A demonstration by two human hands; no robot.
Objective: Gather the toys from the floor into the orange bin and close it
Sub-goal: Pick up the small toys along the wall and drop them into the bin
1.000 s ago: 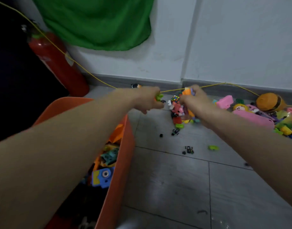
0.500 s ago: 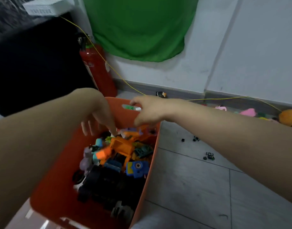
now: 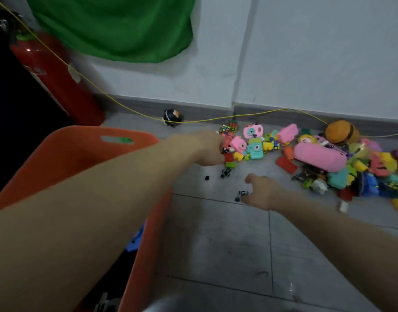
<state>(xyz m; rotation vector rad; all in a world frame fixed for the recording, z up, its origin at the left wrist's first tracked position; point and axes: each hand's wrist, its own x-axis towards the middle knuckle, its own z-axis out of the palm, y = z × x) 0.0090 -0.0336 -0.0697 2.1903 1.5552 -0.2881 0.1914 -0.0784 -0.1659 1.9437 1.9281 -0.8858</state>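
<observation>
- The floor (image 3: 216,239) is laid with grey tiles.
- A heap of toys (image 3: 328,163) is spread along the wall at the right.
- Small black pieces (image 3: 226,172) are scattered just in front of the heap.
- The orange bin (image 3: 65,154) is set at the left.
- A red extinguisher (image 3: 58,82) is stood beyond the bin.

Smooth orange plastic bin (image 3: 65,152), matt grey floor tiles (image 3: 216,244), glossy red extinguisher (image 3: 56,79), green cloth (image 3: 117,28).
</observation>
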